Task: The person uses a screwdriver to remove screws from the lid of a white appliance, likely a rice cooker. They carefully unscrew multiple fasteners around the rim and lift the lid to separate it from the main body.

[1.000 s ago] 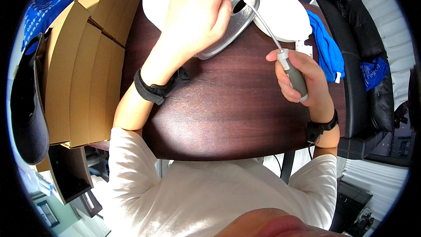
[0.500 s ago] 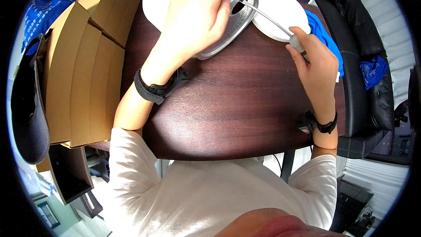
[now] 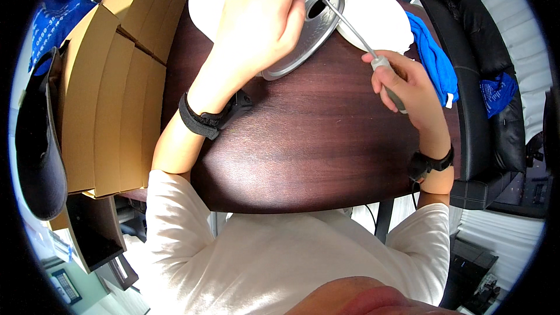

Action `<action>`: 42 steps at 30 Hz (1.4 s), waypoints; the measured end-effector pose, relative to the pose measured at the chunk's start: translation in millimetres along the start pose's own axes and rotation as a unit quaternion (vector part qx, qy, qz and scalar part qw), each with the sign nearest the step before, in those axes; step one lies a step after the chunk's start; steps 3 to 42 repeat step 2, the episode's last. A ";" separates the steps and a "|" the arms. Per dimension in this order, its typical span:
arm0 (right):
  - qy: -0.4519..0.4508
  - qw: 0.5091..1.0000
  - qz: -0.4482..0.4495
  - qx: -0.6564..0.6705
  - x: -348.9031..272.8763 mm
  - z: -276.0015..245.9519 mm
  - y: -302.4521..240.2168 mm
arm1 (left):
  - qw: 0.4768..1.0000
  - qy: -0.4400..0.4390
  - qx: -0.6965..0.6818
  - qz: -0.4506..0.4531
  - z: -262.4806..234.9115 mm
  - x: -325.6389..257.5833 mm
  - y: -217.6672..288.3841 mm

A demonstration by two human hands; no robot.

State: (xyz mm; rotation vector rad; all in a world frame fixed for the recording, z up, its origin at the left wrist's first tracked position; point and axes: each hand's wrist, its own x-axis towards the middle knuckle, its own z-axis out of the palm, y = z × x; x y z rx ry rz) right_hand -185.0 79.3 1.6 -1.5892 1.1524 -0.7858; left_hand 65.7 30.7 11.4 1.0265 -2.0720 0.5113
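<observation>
My left hand (image 3: 259, 20) lies spread over a round silver-grey housing (image 3: 303, 46) at the far side of the dark wooden table (image 3: 303, 146), pressing it down. My right hand (image 3: 408, 90) grips the grey handle of a screwdriver (image 3: 356, 32). Its thin metal shaft slants up and left, and the tip reaches the dark hole near the housing's rim. White round parts (image 3: 379, 20) lie under and behind the housing.
A stack of flat cardboard boxes (image 3: 111, 93) stands along the table's left side. A blue cloth (image 3: 434, 61) lies at the right edge, beside a black chair (image 3: 496, 111). A dark cap (image 3: 35, 146) hangs at far left.
My right hand has carried the screwdriver from above the table's right side up and left, so its tip now sits at the housing's hole. My left hand stays on the housing.
</observation>
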 end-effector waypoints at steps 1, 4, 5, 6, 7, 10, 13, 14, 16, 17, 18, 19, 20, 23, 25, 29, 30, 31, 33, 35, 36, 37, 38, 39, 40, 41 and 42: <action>0.022 0.998 -0.025 -0.049 -0.2 1.8 3.1 | 1.000 0.003 0.001 0.000 0.6 -0.2 -0.2; 0.113 0.932 -0.205 -0.277 2.6 3.8 14.8 | 1.000 0.003 0.002 0.000 0.3 -0.3 0.0; 0.113 0.932 -0.205 -0.277 2.6 3.8 14.8 | 1.000 0.003 0.002 0.000 0.3 -0.3 0.0; 0.113 0.932 -0.205 -0.277 2.6 3.8 14.8 | 1.000 0.003 0.002 0.000 0.3 -0.3 0.0; 0.113 0.932 -0.205 -0.277 2.6 3.8 14.8 | 1.000 0.003 0.002 0.000 0.3 -0.3 0.0; 0.113 0.932 -0.205 -0.277 2.6 3.8 14.8 | 1.000 0.003 0.002 0.000 0.3 -0.3 0.0; 0.113 0.932 -0.205 -0.277 2.6 3.8 14.8 | 1.000 0.003 0.002 0.000 0.3 -0.3 0.0; 0.113 0.932 -0.205 -0.277 2.6 3.8 14.8 | 1.000 0.003 0.002 0.000 0.3 -0.3 0.0; 0.113 0.932 -0.205 -0.277 2.6 3.8 14.8 | 1.000 0.003 0.002 0.000 0.3 -0.3 0.0; 0.113 0.932 -0.205 -0.277 2.6 3.8 14.8 | 1.000 0.003 0.002 0.000 0.3 -0.3 0.0; 0.113 0.932 -0.205 -0.277 2.6 3.8 14.8 | 1.000 0.003 0.002 0.000 0.3 -0.3 0.0; 0.113 0.932 -0.205 -0.277 2.6 3.8 14.8 | 1.000 0.003 0.002 0.000 0.3 -0.3 0.0; 0.113 0.932 -0.205 -0.277 2.6 3.8 14.8 | 1.000 0.003 0.002 0.000 0.3 -0.3 0.0; 0.113 0.932 -0.205 -0.277 2.6 3.8 14.8 | 1.000 0.003 0.002 0.000 0.3 -0.3 0.0; 0.113 0.932 -0.205 -0.277 2.6 3.8 14.8 | 1.000 0.003 0.002 0.000 0.3 -0.3 0.0; 0.113 0.932 -0.205 -0.277 2.6 3.8 14.8 | 1.000 0.003 0.002 0.000 0.3 -0.3 0.0; 0.113 0.932 -0.205 -0.277 2.6 3.8 14.8 | 1.000 0.003 0.002 0.000 0.3 -0.3 0.0; 0.113 0.932 -0.205 -0.277 2.6 3.8 14.8 | 1.000 0.003 0.002 0.000 0.3 -0.3 0.0; 0.113 0.932 -0.205 -0.277 2.6 3.8 14.8 | 1.000 0.003 0.002 0.000 0.3 -0.3 0.0; 0.113 0.932 -0.205 -0.277 2.6 3.8 14.8 | 1.000 0.003 0.002 0.000 0.3 -0.3 0.0; 0.113 0.932 -0.205 -0.277 2.6 3.8 14.8 | 1.000 0.003 0.002 0.000 0.3 -0.3 0.0; 0.113 0.932 -0.205 -0.277 2.6 3.8 14.8 | 1.000 0.003 0.002 0.000 0.3 -0.3 0.0; 0.113 0.932 -0.205 -0.277 2.6 3.8 14.8 | 1.000 0.003 0.002 0.000 0.3 -0.3 0.0; 0.113 0.932 -0.205 -0.277 2.6 3.8 14.8 | 1.000 0.003 0.002 0.000 0.3 -0.3 0.0; 0.113 0.932 -0.205 -0.277 2.6 3.8 14.8 | 1.000 0.003 0.002 0.000 0.3 -0.3 0.0; 0.113 0.932 -0.205 -0.277 2.6 3.8 14.8 | 1.000 0.003 0.002 0.000 0.3 -0.3 0.0; 0.113 0.932 -0.205 -0.277 2.6 3.8 14.8 | 1.000 0.003 0.002 0.000 0.3 -0.3 0.0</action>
